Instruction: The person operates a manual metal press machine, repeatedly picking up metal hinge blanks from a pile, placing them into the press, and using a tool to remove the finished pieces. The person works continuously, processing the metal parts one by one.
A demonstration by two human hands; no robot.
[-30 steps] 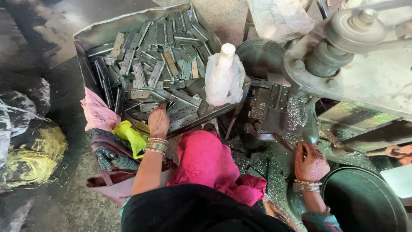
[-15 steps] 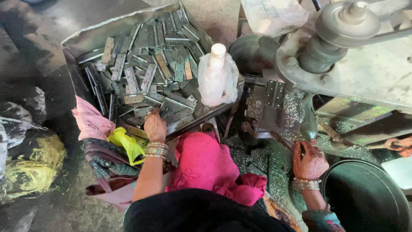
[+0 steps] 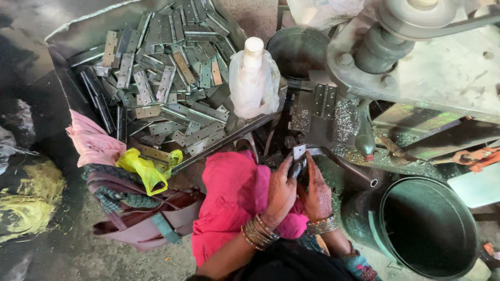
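1. Low in the middle of the frame we see the left hand (image 3: pixel 281 192) and the right hand (image 3: pixel 315 193) pressed side by side, both closed on a small metal piece (image 3: pixel 298 160) held between their fingertips.
2. The piece sits just under the press (image 3: pixel 416 67), which fills the upper right of the frame, near a bed strewn with metal shavings.
3. Bangles ring both wrists, and a pink cloth (image 3: pixel 234 198) lies under the left hand.
4. Upper left, a tray (image 3: pixel 67 36) is heaped with flat grey hinges (image 3: pixel 166 78).
5. At the tray's right edge stands a white bottle (image 3: pixel 252 78) wrapped in clear plastic.
6. Lower right is a dark green bucket (image 3: pixel 424 229).
7. Left of the cloth lies a bag (image 3: pixel 135 218) with a yellow plastic wrap (image 3: pixel 143 169) on it.
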